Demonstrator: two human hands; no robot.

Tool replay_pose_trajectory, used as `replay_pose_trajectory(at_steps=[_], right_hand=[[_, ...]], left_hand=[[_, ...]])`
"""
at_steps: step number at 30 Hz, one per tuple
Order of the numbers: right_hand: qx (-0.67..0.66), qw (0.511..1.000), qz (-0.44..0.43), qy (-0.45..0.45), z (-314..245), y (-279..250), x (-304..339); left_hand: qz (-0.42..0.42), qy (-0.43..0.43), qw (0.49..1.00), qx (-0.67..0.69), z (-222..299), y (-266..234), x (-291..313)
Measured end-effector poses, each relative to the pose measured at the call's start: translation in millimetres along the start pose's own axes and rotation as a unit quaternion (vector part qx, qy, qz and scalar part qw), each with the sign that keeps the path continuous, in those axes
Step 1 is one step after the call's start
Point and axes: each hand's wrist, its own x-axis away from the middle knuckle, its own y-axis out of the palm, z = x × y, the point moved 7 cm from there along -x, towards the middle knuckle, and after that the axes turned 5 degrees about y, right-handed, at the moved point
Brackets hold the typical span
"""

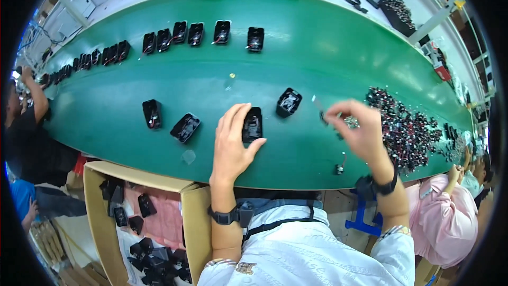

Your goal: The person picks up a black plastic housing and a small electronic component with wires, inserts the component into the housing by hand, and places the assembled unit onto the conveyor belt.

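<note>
My left hand [231,140] lies along the left side of a black plastic housing [253,123], its thumb across the near end, steadying it on the green tabletop. My right hand [362,127] is raised to the right, thumb and forefinger pinched on a small dark part with a thin lead [322,116], slightly blurred. Between the hands sits another open black housing [289,102], tilted. Two more housings, one [152,114] upright and one [185,127] slanted, lie left of my left hand. A small wired part [339,169] rests near the table's front edge.
A large heap of small wired parts [405,132] covers the right side. Several filled housings [222,32] form a row along the far side. An open cardboard box [197,222] with black housings stands below left. Co-workers sit at left [32,122] and right [447,212].
</note>
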Motion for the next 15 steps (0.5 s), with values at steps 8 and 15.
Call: replay_pose_trajectory(at_steps=[8, 15], right_hand=[[-0.161, 0.981, -0.033, -0.106, -55, 59, 42], [-0.183, 0.968, -0.105, -0.138, -66, 61, 52]], left_hand=[[0.028, 0.078, 0.989, 0.122, 37, 2, 25], [0.025, 0.099, 0.978, 0.18, 56, -10, 34]])
